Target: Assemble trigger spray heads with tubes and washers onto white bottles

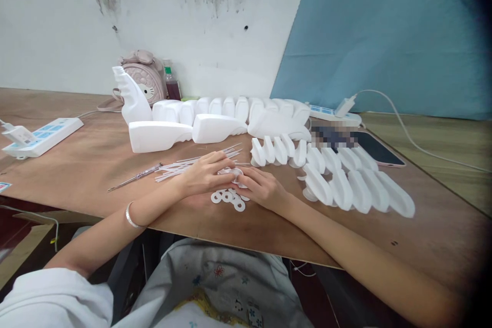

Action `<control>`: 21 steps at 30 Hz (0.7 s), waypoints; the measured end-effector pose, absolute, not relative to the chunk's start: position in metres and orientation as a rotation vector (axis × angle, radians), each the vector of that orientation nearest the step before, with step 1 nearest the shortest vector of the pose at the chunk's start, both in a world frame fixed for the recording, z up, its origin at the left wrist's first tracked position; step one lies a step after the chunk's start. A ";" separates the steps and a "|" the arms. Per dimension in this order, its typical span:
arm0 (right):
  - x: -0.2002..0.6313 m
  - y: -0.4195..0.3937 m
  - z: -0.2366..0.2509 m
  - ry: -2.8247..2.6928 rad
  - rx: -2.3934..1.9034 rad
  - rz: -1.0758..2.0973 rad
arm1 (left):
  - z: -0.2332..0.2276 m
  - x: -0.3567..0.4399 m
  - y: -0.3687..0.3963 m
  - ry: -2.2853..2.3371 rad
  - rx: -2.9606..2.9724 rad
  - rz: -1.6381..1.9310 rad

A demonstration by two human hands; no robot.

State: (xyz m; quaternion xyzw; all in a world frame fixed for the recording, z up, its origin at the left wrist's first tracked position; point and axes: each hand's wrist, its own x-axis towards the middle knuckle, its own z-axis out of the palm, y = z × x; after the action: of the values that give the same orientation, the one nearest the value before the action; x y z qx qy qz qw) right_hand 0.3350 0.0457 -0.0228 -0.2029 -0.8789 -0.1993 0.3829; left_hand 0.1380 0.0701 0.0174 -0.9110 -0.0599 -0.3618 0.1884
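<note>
My left hand (209, 173) and my right hand (261, 187) meet above the table, fingers closed on a small white plastic part (237, 174) with a rounded rim. The fingers cover much of it, so its exact kind is unclear. Just below lie several flat white ring washers (239, 204). Thin white tubes (175, 170) are spread behind and beside my left hand. A slim screwdriver (134, 177) rests to their left. Right of my hands, white spray trigger heads (340, 189) lie in two rows.
White plastic bottles (219, 128) lie across the back, and one bottle (134, 97) stands at their left end. Behind are a pink bag (140, 74) and a dark-filled bottle (172, 87). Power strips (48, 136) and a phone (378, 147) flank the work.
</note>
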 end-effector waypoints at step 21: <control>0.330 0.039 -0.023 -1.969 -0.727 -0.314 | 0.013 0.145 0.064 -0.572 -2.569 -1.088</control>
State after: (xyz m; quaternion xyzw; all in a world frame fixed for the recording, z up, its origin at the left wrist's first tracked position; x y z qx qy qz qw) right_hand 0.3302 0.0387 -0.0232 -0.2991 -0.8099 -0.1293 0.4877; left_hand 0.1448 0.0641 0.0126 -0.8923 -0.1988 -0.3781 0.1462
